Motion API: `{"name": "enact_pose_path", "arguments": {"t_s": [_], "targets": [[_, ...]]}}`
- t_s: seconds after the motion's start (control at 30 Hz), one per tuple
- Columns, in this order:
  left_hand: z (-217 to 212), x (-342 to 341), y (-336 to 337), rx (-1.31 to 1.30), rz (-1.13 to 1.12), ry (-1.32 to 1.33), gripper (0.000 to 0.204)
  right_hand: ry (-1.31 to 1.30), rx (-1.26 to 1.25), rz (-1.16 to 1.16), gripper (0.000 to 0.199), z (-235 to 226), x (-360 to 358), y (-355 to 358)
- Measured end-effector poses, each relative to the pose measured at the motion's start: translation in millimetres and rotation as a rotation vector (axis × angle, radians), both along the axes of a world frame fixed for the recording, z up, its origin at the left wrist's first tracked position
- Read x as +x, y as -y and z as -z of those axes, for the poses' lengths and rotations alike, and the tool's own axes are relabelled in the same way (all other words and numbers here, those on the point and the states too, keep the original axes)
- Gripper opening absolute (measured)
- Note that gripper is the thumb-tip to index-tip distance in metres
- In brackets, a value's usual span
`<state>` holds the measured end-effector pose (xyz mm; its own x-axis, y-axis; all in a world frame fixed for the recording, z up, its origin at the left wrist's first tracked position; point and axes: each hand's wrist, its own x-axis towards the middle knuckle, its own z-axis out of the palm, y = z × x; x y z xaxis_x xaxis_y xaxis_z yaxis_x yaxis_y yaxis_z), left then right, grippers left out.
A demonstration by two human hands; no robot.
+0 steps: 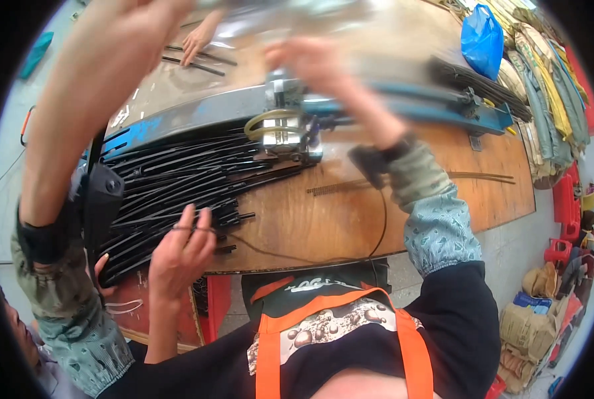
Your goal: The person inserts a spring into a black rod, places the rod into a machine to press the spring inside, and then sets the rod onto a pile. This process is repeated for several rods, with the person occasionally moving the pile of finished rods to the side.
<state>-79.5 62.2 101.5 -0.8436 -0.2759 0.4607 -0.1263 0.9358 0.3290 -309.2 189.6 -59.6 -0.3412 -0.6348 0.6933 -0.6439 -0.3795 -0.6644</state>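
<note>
Black rods (177,179): uncountable heap | raised hands: left hand (121,33), right hand (317,63)

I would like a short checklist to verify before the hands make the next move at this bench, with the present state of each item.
1. Left hand clearly seen: not ok, it is raised near the top edge and blurred.
2. Right hand position: ok, it is above the metal machine head on the blue rail.
3. What each hand grips: cannot tell, motion blur hides the fingers.
4. Another person's hand away from the machine head: ok, it rests on the black strips, apart from it.
5. Thin black cable free: cannot tell; it hangs from the right wrist over the wooden table.
</note>
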Motion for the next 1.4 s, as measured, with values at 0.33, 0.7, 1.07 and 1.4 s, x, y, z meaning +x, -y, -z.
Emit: {"name": "enact_pose_path", "arguments": {"t_s": [0.33,0.7,1.07,1.4], "targets": [[19.5,37.2,17.5,-0.03,-0.136,0.073,0.028,-0.506,0.265,0.262,0.024,30.2,-14.7,27.9],[56.2,47.2,46.3,0.004,-0.167,0.029,0.03,-0.482,0.35,0.201,0.02,29.5,-11.6,33.5],[66.2,39.1,57.5,-0.091,-0.115,-0.021,0.028,-0.561,0.459,0.188,0.011,21.7,-4.8,40.0],[94.4,41.4,98.4,-0.016,-0.074,0.158,0.027,-0.913,0.242,0.604,0.012,30.5,-54.9,-85.6]]}}
